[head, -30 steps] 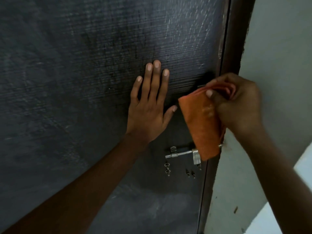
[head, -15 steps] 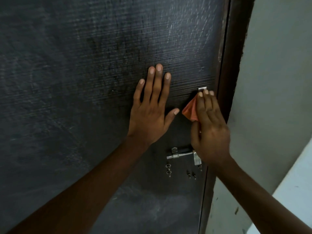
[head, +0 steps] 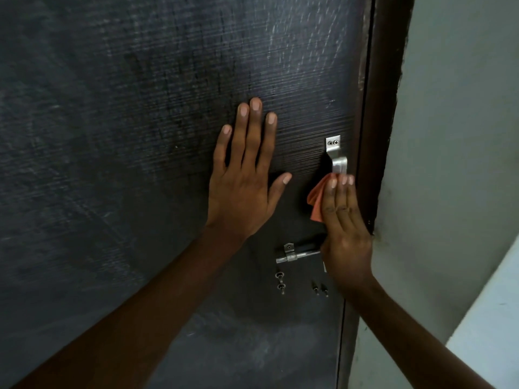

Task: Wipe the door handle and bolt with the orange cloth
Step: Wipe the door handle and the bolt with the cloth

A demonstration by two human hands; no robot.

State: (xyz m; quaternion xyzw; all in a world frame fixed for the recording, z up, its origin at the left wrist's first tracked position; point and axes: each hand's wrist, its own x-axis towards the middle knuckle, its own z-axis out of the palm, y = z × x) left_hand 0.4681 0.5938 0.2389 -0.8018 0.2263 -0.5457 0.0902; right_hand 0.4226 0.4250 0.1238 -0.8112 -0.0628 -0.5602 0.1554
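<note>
We've got our left hand [head: 247,175] pressed flat, palm down, fingers [head: 255,130] straight and close together pointing up, thumb splayed out to the right. Left forearm runs in bare from lower left. Our right hand [head: 344,226] is laid flat too, back facing us, fingers [head: 341,189] extended upward and held together, pressing down over what's under them, thumb not visible. Right forearm comes in bare from lower right. The two hands are apart, not touching.

Dark textured door [head: 140,136], brown frame [head: 384,108] on rt, pale wall [head: 463,122] beyond. 4 loose screws [head: 280,286] low on door.
</note>
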